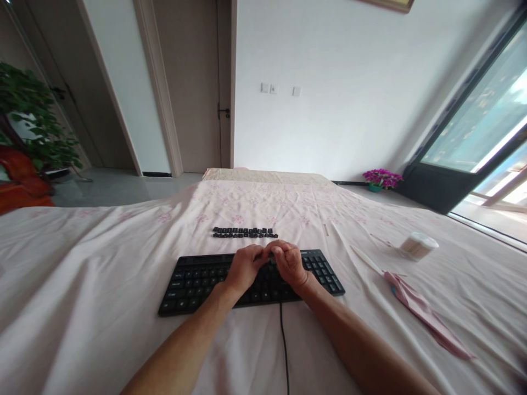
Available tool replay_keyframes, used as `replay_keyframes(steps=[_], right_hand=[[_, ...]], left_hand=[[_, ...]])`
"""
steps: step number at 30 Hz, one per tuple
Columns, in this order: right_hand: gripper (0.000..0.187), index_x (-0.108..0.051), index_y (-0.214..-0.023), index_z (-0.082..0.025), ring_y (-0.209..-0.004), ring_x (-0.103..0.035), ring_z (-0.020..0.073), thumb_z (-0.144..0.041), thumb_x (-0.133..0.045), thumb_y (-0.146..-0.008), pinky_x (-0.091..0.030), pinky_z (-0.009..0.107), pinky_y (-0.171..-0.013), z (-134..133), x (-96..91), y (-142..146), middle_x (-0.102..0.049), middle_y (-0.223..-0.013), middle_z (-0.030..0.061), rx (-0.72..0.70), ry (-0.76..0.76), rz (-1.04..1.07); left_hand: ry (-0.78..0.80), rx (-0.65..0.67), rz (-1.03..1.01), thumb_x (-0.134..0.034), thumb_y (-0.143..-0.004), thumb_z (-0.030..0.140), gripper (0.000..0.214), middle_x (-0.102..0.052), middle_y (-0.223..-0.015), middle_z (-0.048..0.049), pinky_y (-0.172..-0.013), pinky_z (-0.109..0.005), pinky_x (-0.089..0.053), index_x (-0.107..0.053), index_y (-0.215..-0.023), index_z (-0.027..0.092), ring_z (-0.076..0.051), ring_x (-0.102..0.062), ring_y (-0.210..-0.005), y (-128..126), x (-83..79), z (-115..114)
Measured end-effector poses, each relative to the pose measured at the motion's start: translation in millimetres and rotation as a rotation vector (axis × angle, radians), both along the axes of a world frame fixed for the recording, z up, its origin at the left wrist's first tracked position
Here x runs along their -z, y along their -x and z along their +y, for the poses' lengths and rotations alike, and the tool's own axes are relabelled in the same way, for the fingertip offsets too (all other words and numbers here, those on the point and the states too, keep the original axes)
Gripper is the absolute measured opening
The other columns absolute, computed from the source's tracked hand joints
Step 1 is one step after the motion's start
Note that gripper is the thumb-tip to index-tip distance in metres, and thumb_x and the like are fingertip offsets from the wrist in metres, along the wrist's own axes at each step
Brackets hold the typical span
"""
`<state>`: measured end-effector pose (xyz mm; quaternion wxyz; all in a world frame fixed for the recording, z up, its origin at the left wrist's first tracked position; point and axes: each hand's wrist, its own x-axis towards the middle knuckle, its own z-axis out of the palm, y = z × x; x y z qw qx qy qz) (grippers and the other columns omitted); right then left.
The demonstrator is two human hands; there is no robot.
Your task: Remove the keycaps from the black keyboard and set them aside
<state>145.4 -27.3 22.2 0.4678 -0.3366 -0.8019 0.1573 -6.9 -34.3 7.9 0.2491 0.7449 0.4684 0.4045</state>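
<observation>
"Two rows of loose black keycaps (240, 231) lay on the flowered cloth (102, 285), just beyond the keyboard (259, 289). What did you make of the rest?"

"I saw the left hand (245, 267) and the right hand (289, 264) meeting over the keyboard's far half, their fingers curled narrow and close together."

"Was either one gripping something?"

"I couldn't tell from my end. The fingers covered the spot between them."

"And the keyboard itself?"

"It lay on the flowered cloth beneath both hands, and its cable (284, 340) ran toward me from the near edge."

"I had a few things off to the right as well."

"So did I: a small tub of thin sticks (419, 246), a pink cloth (426, 315) nearer me, and one lone stick (326, 230) past the keyboard, well apart from the tub."
</observation>
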Motion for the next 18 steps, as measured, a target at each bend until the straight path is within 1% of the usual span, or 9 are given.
replay_keyframes(steps=[2,3,5,8,10,13,15,18], right_hand=[[0.040,-0.065,-0.077,-0.019,-0.072,-0.060,0.0161,-0.033,-0.032,-0.096,-0.047,0.029,-0.074,-1.3,0.1,-1.6,-0.067,-0.077,0.0053,0.027,-0.061,-0.050],[0.039,-0.066,-0.079,-0.019,-0.073,-0.060,0.0166,-0.031,-0.033,-0.096,-0.046,0.030,-0.075,-1.8,0.0,-2.3,-0.068,-0.078,0.0053,0.052,-0.096,-0.078],[0.037,-0.067,-0.082,-0.020,-0.076,-0.059,0.0176,-0.029,-0.034,-0.096,-0.045,0.031,-0.079,-2.1,-0.5,-3.5,-0.069,-0.080,0.0050,0.125,-0.150,-0.132],[0.032,-0.068,-0.094,-0.022,-0.084,-0.058,0.0194,-0.027,-0.037,-0.095,-0.043,0.033,-0.085,-0.5,-0.6,-3.8,-0.069,-0.081,0.0052,0.205,-0.177,-0.193],[0.030,-0.065,-0.107,-0.021,-0.087,-0.058,0.0199,-0.027,-0.038,-0.095,-0.043,0.033,-0.086,1.1,-0.1,-2.8,-0.068,-0.084,0.0061,0.201,-0.166,-0.228],[0.033,-0.057,-0.121,-0.020,-0.086,-0.059,0.0192,-0.024,-0.037,-0.096,-0.045,0.032,-0.084,2.7,0.7,-0.7,-0.067,-0.090,0.0066,0.150,-0.140,-0.271],[0.034,-0.054,-0.125,-0.021,-0.088,-0.059,0.0188,-0.021,-0.036,-0.095,-0.045,0.031,-0.083,2.9,1.0,0.5,-0.067,-0.095,0.0066,0.117,-0.132,-0.292],[0.032,-0.057,-0.120,-0.022,-0.089,-0.059,0.0183,-0.021,-0.038,-0.094,-0.044,0.029,-0.082,2.9,1.7,1.6,-0.066,-0.097,0.0068,0.120,-0.121,-0.341]], left_hand=[[0.028,-0.001,-0.057,-0.059,-0.080,0.028,0.011,-0.068,-0.078,0.0005,-0.070,-0.025,-0.045,-0.066,-0.079,0.019,-0.017,-0.062,-0.074,1.1,1.2,1.7],[0.045,0.004,-0.099,-0.060,-0.079,0.026,0.010,-0.069,-0.083,0.0001,-0.072,-0.025,-0.047,-0.067,-0.084,0.020,-0.017,-0.063,-0.077,1.5,2.2,2.6],[0.079,0.010,-0.184,-0.059,-0.079,0.024,0.015,-0.071,-0.091,-0.0008,-0.076,-0.026,-0.049,-0.067,-0.092,0.021,-0.017,-0.065,-0.081,2.1,4.9,4.4],[0.091,-0.008,-0.266,-0.056,-0.082,0.023,0.019,-0.071,-0.098,-0.0023,-0.081,-0.027,-0.051,-0.067,-0.097,0.021,-0.017,-0.066,-0.088,2.8,8.6,7.3],[0.078,-0.016,-0.305,-0.054,-0.084,0.023,0.019,-0.071,-0.101,-0.0031,-0.085,-0.028,-0.051,-0.067,-0.099,0.021,-0.017,-0.066,-0.092,3.4,10.1,9.1],[0.076,-0.027,-0.368,-0.055,-0.084,0.022,0.020,-0.071,-0.102,-0.0041,-0.086,-0.029,-0.051,-0.066,-0.100,0.020,-0.018,-0.066,-0.092,4.6,11.7,11.1],[0.099,-0.035,-0.407,-0.056,-0.083,0.023,0.022,-0.071,-0.102,-0.0047,-0.082,-0.029,-0.053,-0.065,-0.102,0.019,-0.018,-0.067,-0.090,5.3,13.0,12.1],[0.121,-0.030,-0.428,-0.054,-0.084,0.021,0.025,-0.070,-0.105,-0.0050,-0.076,-0.028,-0.055,-0.063,-0.107,0.019,-0.019,-0.067,-0.091,5.9,14.8,13.0]])
